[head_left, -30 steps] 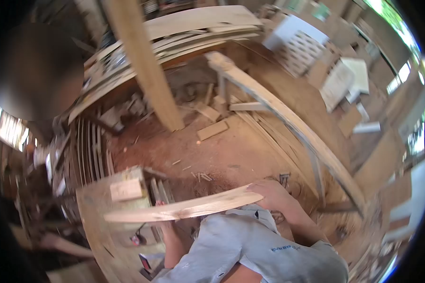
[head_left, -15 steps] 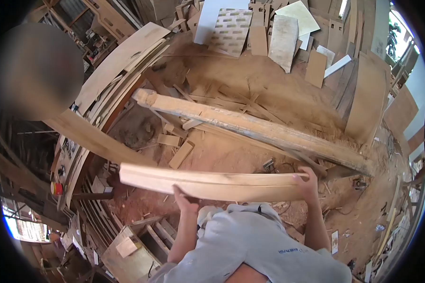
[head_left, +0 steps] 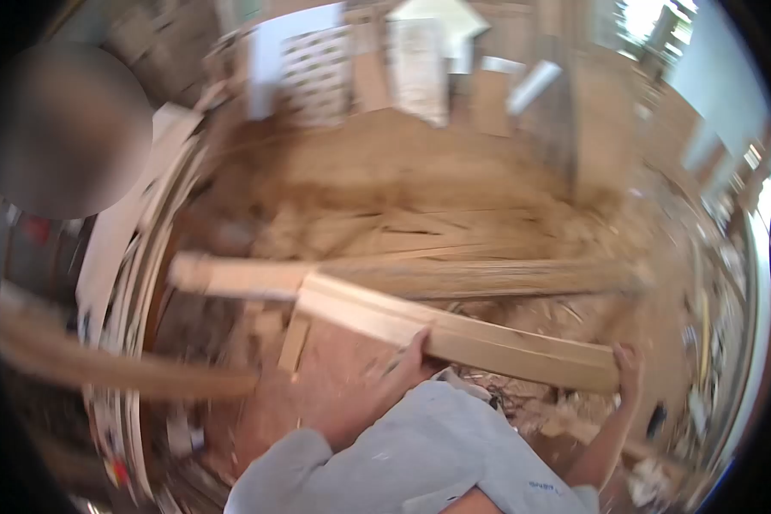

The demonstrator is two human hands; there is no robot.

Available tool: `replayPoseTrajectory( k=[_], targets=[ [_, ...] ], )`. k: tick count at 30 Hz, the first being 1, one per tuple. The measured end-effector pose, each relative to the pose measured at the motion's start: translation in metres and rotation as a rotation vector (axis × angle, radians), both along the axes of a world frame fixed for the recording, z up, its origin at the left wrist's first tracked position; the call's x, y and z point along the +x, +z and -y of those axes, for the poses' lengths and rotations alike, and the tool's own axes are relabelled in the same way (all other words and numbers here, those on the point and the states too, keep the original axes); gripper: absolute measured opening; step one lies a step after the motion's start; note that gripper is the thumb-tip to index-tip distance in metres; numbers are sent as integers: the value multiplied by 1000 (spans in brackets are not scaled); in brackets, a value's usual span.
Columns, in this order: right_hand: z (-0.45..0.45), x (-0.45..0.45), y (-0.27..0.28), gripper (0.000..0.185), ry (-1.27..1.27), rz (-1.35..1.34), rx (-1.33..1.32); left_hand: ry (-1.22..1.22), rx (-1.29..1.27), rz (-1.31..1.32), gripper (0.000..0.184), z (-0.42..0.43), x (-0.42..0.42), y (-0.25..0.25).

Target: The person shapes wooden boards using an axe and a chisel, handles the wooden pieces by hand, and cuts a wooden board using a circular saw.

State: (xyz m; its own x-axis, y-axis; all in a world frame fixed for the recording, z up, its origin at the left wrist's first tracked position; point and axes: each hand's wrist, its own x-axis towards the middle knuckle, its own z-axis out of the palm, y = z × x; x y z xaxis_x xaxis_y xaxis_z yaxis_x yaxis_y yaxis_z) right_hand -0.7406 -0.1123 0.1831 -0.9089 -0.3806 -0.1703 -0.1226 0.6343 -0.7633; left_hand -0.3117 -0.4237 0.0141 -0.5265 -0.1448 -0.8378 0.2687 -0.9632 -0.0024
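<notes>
A pale, thick wooden board [head_left: 522, 349] is held across the front of my body, its left end farther from me than its right. A line runs along its length; whether it is one piece or several stacked is not clear. My left hand [head_left: 417, 353] grips the near edge around the middle, with part of the fingers hidden beneath. Around the right end my right hand [head_left: 630, 368] is closed. Beyond the board, a long rough timber beam [head_left: 488, 278] lies crosswise, partly covered by the board's left end.
Stacked long planks [head_left: 137, 248] line the left side, and a blurred curved board [head_left: 128, 364] juts in there. Sheet offcuts [head_left: 420, 73] lean at the back. Wood scraps [head_left: 295, 343] and sawdust [head_left: 420, 158] cover the ground. A light wall panel [head_left: 720, 68] stands at the right.
My view has turned and is blurred. The board in my hands has swung rightward in view, its right end now lower and nearer me. Both hands still hold it.
</notes>
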Motion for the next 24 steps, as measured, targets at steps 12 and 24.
replayPoseTrajectory(
  k=[12,24],
  targets=[
    [195,-20,-21,63,175,-40,381,-1130,-2207,469,88,163,19,108],
    [276,37,-178,67,158,-509,367,-1150,-2234,458,114,199,-14,-1]
  ],
)
